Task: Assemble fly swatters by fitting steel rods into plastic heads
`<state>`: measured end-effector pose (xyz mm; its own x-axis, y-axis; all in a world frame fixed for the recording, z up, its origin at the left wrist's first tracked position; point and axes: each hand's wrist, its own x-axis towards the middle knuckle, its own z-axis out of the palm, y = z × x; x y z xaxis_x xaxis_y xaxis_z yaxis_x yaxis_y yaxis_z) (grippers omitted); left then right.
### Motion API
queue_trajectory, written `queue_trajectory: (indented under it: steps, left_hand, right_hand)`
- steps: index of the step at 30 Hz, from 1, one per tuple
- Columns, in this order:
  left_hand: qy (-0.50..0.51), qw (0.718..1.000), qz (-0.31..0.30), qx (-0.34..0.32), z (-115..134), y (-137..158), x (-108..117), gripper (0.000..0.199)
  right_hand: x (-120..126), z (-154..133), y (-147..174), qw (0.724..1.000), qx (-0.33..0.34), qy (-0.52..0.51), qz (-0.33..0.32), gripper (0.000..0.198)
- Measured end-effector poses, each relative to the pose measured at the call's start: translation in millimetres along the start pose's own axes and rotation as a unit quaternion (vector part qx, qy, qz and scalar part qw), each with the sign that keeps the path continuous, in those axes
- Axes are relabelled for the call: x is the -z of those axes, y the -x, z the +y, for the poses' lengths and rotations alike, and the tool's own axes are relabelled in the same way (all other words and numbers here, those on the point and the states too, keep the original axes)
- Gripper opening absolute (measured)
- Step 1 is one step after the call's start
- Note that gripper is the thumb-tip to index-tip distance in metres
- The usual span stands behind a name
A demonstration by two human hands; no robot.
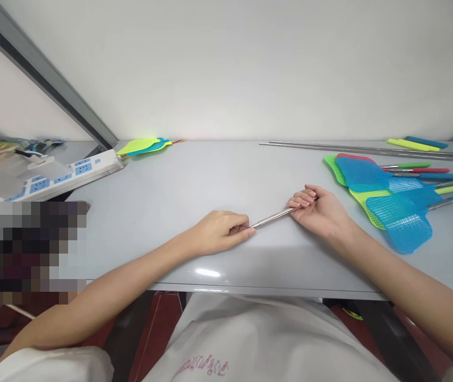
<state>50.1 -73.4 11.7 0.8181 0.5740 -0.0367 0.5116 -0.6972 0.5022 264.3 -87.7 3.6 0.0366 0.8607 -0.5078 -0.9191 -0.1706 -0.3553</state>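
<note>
A thin silvery metal rod (274, 217), perhaps telescopic, slants between my two hands just above the grey table. My left hand (222, 232) pinches its lower left end between thumb and fingers. Turned palm up, my right hand (316, 211) has its fingers curled round the other end. To the right of that hand lies a pile of fly swatters; a blue swatter head (403, 220) is nearest, with a blue one (359, 174) behind it over green and red ones. Their handles point right.
Long metal rods (330, 148) lie along the back of the table (130, 233), beside a yellow handle (411, 145) and a blue handle (427, 141). Yellow and blue swatter heads (142, 146) rest at the back left. A white power strip (62, 175) stands at the left.
</note>
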Motion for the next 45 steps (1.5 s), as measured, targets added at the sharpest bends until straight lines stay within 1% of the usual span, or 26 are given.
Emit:
queue_trajectory:
  steps: [13,31,38,45]
  left_hand:
    - [-0.006,1.0,-0.013,0.0,0.2,0.5,1.2,0.033]
    - [0.005,1.0,-0.015,0.006,0.9,1.5,1.9,0.032]
    - [0.004,1.0,-0.004,0.013,0.3,1.6,4.6,0.034]
    - [0.008,1.0,-0.011,0.014,-0.5,1.9,4.7,0.035]
  right_hand:
    - [1.4,-1.1,-0.4,1.0,-0.009,0.007,-0.017,0.027]
    - [-0.4,-0.5,1.0,0.999,-0.01,0.026,-0.015,0.028]
    - [-1.1,-1.0,3.0,0.997,-0.038,0.061,-0.019,0.028]
    - [0.0,-0.4,1.3,0.998,-0.028,0.051,-0.026,0.028]
